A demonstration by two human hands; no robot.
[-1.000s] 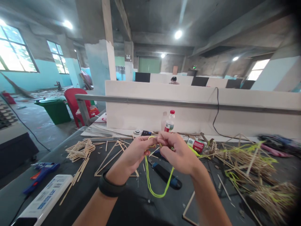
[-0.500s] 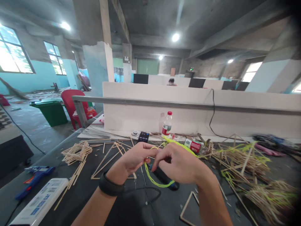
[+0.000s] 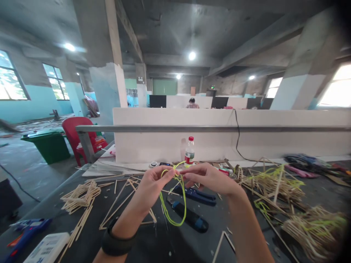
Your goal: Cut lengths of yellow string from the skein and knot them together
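A neon yellow-green string (image 3: 184, 208) hangs in a loop from between my two hands, raised over the dark tabletop. My left hand (image 3: 157, 182), with a black band on its wrist, pinches the string between thumb and forefinger. Close beside it, the fingertips of my right hand (image 3: 210, 178) are pressed together on the string near the same spot. Below the loop lies a utility knife (image 3: 189, 215) with a black and blue handle. Behind the knife rests a dark blue hand tool (image 3: 201, 196), partly hidden by my right hand.
Thin wooden sticks (image 3: 80, 195) lie stacked at left, near a blue glue gun (image 3: 30, 233) and a white box (image 3: 48, 250). A red-capped bottle (image 3: 189, 151) stands by the white partition (image 3: 153, 146). Bundled sticks with yellow string (image 3: 315, 233) fill the right. A person (image 3: 192, 104) sits far behind.
The string loop now hangs lower and more openly from the fingertips. My right hand has turned and drawn back a little, uncovering the knife and blue tool. The view has tilted up and shifted right.
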